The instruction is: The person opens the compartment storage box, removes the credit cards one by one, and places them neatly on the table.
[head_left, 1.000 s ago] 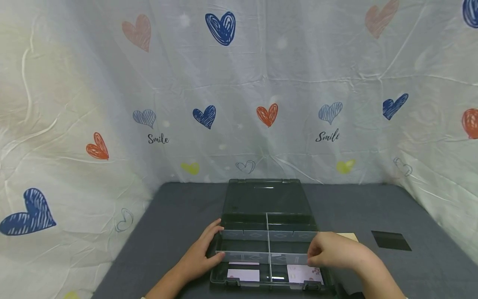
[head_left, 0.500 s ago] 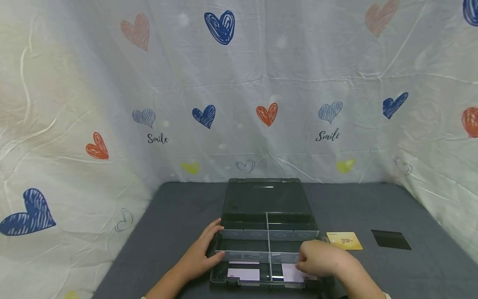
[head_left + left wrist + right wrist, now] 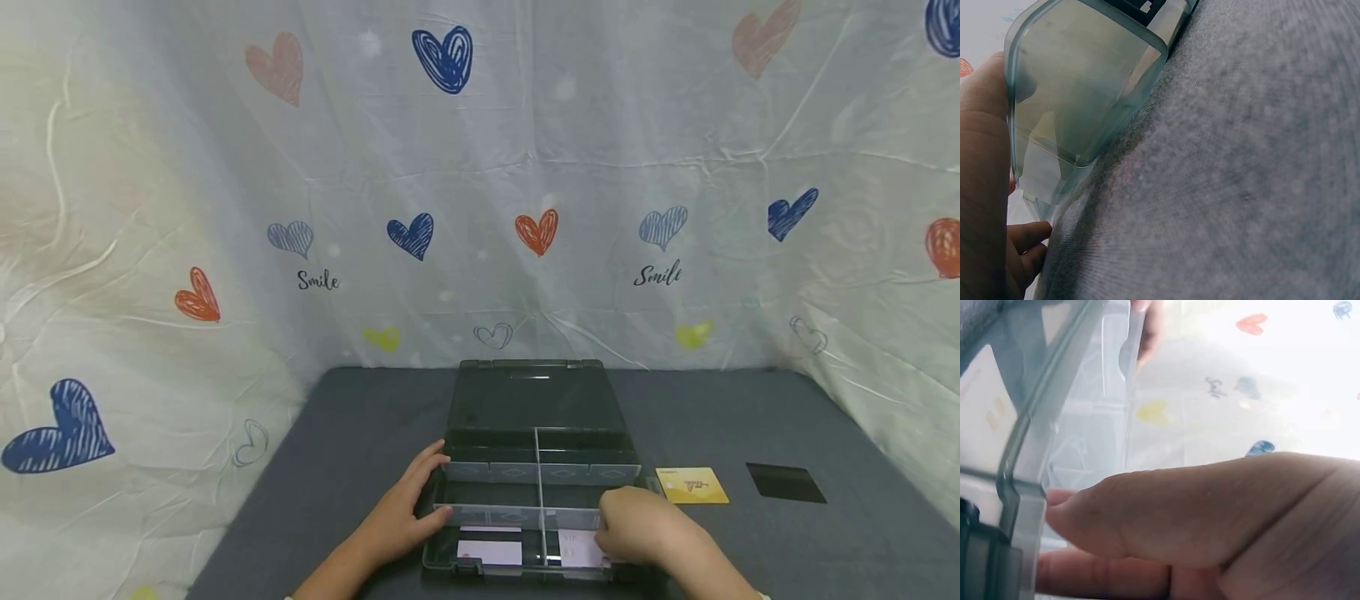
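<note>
A dark translucent divided box (image 3: 491, 572) sits on the table with its lid (image 3: 536, 396) raised. My right hand (image 3: 645, 525) reaches into the front right compartment, fingers bent down. It pinches the right end of a pale pink card (image 3: 577, 548); the fingertips are hidden in the head view. In the right wrist view, the thumb (image 3: 1116, 509) lies against the box's clear wall. On the left side of the box rests my left hand (image 3: 405, 508), fingers spread and thumb over the rim. A second pale card (image 3: 489, 552) lies in the front left compartment.
Right of the box, a gold card (image 3: 692, 485) lies on the grey tabletop (image 3: 750, 417). Farther right is a black card (image 3: 786, 482). Clear dividers (image 3: 540, 492) split the box into compartments. A heart-print curtain (image 3: 480, 167) hangs behind the table.
My right hand has moved left and lower into the front right compartment, and the pale card has slid left with it. The gold card has come into full view. My left hand has stayed put.
</note>
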`<action>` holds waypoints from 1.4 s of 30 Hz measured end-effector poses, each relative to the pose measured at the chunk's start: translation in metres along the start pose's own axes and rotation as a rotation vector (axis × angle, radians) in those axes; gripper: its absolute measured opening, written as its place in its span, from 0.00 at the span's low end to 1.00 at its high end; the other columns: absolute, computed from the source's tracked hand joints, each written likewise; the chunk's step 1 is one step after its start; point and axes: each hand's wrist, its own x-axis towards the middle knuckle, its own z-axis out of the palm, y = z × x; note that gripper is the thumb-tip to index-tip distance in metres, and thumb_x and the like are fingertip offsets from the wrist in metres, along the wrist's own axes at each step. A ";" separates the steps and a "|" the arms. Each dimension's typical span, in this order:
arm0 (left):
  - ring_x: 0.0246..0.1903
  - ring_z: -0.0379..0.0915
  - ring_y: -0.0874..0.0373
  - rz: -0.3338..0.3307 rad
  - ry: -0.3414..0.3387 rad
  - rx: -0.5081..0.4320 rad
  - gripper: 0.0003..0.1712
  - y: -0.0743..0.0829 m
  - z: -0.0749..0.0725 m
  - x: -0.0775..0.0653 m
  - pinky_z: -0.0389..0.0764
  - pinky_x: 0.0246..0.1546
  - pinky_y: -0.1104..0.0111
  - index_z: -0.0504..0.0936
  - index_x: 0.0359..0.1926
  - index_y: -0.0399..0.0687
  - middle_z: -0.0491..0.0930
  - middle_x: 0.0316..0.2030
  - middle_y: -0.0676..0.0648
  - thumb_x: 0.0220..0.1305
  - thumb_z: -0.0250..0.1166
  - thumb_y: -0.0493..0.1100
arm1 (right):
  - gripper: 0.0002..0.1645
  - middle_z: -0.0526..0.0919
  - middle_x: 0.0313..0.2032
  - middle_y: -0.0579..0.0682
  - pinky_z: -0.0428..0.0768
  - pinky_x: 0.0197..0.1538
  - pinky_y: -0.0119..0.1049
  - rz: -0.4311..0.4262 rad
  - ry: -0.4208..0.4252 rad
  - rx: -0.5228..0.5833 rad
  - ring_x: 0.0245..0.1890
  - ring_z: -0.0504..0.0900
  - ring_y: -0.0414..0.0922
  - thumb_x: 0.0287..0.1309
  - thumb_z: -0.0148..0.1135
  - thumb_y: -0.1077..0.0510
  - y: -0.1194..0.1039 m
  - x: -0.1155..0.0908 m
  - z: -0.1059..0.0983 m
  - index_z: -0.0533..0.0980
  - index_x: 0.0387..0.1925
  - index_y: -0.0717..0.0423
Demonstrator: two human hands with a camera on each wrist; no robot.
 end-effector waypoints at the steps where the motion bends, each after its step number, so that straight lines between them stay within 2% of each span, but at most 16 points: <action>1: 0.75 0.54 0.49 0.001 -0.001 -0.002 0.38 0.000 0.000 0.000 0.69 0.61 0.40 0.66 0.73 0.53 0.52 0.80 0.53 0.66 0.69 0.55 | 0.15 0.71 0.13 0.44 0.63 0.22 0.39 -0.010 0.001 0.006 0.15 0.66 0.42 0.48 0.67 0.61 0.000 0.000 0.001 0.72 0.13 0.52; 8: 0.75 0.54 0.49 0.002 -0.007 -0.007 0.38 0.001 -0.001 0.001 0.68 0.62 0.39 0.67 0.72 0.52 0.52 0.80 0.51 0.66 0.69 0.55 | 0.20 0.63 0.10 0.36 0.56 0.20 0.33 -0.149 -0.022 0.110 0.13 0.60 0.37 0.50 0.67 0.64 0.002 0.001 0.001 0.71 0.09 0.48; 11: 0.75 0.53 0.49 0.000 -0.005 -0.006 0.38 0.001 -0.001 0.001 0.68 0.62 0.39 0.67 0.72 0.52 0.52 0.80 0.52 0.66 0.69 0.55 | 0.20 0.61 0.10 0.35 0.55 0.20 0.32 -0.177 -0.045 0.152 0.13 0.58 0.36 0.50 0.66 0.64 0.003 0.003 0.000 0.72 0.09 0.48; 15: 0.75 0.54 0.48 0.006 0.001 -0.007 0.38 0.001 0.001 0.000 0.69 0.61 0.39 0.67 0.72 0.52 0.52 0.80 0.51 0.66 0.69 0.55 | 0.15 0.67 0.12 0.37 0.59 0.21 0.34 -0.140 -0.084 0.226 0.16 0.62 0.38 0.52 0.67 0.62 0.006 0.003 -0.003 0.78 0.13 0.50; 20: 0.75 0.54 0.48 0.018 -0.008 -0.005 0.38 -0.001 0.002 0.000 0.69 0.61 0.39 0.67 0.72 0.52 0.52 0.80 0.50 0.67 0.68 0.57 | 0.09 0.76 0.18 0.40 0.66 0.24 0.36 -0.108 -0.103 0.334 0.19 0.66 0.40 0.58 0.69 0.58 0.017 -0.001 -0.001 0.87 0.24 0.53; 22: 0.75 0.54 0.48 0.016 -0.007 -0.010 0.38 -0.001 0.002 0.000 0.69 0.62 0.39 0.67 0.72 0.53 0.52 0.80 0.50 0.66 0.69 0.56 | 0.08 0.80 0.22 0.41 0.68 0.25 0.35 -0.124 -0.097 0.384 0.21 0.69 0.39 0.61 0.68 0.58 0.023 -0.003 0.002 0.88 0.29 0.55; 25: 0.75 0.53 0.48 0.016 -0.001 -0.016 0.38 -0.002 0.000 -0.001 0.68 0.62 0.39 0.67 0.72 0.54 0.52 0.80 0.51 0.66 0.69 0.56 | 0.08 0.80 0.23 0.42 0.66 0.24 0.32 -0.138 -0.083 0.478 0.21 0.68 0.38 0.62 0.66 0.59 0.030 -0.004 0.006 0.89 0.34 0.59; 28: 0.75 0.53 0.48 0.020 0.001 -0.014 0.38 -0.002 -0.001 0.000 0.68 0.62 0.39 0.67 0.72 0.54 0.52 0.80 0.52 0.66 0.69 0.56 | 0.10 0.80 0.24 0.44 0.68 0.24 0.32 -0.113 -0.081 0.561 0.22 0.69 0.40 0.64 0.66 0.60 0.035 -0.006 0.009 0.88 0.38 0.62; 29: 0.75 0.53 0.48 0.024 -0.001 -0.013 0.38 -0.002 -0.001 0.000 0.68 0.62 0.39 0.66 0.72 0.54 0.52 0.80 0.52 0.66 0.69 0.56 | 0.10 0.82 0.26 0.45 0.71 0.26 0.33 -0.099 -0.081 0.580 0.23 0.72 0.40 0.65 0.66 0.59 0.037 -0.007 0.010 0.87 0.39 0.63; 32: 0.75 0.53 0.47 0.023 -0.011 -0.013 0.38 -0.001 -0.002 0.000 0.68 0.62 0.39 0.66 0.72 0.53 0.52 0.80 0.52 0.67 0.68 0.56 | 0.12 0.87 0.34 0.49 0.82 0.35 0.42 -0.053 -0.074 0.594 0.32 0.79 0.44 0.65 0.68 0.57 0.040 -0.010 0.011 0.87 0.40 0.63; 35: 0.75 0.53 0.47 0.012 -0.014 -0.016 0.37 0.000 -0.002 -0.001 0.68 0.62 0.39 0.67 0.72 0.54 0.52 0.80 0.52 0.67 0.68 0.56 | 0.12 0.88 0.37 0.50 0.84 0.40 0.47 -0.034 -0.038 0.575 0.37 0.82 0.45 0.63 0.70 0.56 0.039 -0.012 0.012 0.87 0.40 0.62; 42: 0.75 0.54 0.48 0.011 0.002 -0.009 0.37 0.001 -0.001 -0.001 0.69 0.61 0.39 0.66 0.72 0.56 0.52 0.79 0.53 0.67 0.68 0.56 | 0.10 0.87 0.35 0.45 0.81 0.37 0.36 -0.077 0.062 0.564 0.35 0.83 0.44 0.58 0.73 0.60 0.038 -0.016 0.013 0.84 0.40 0.62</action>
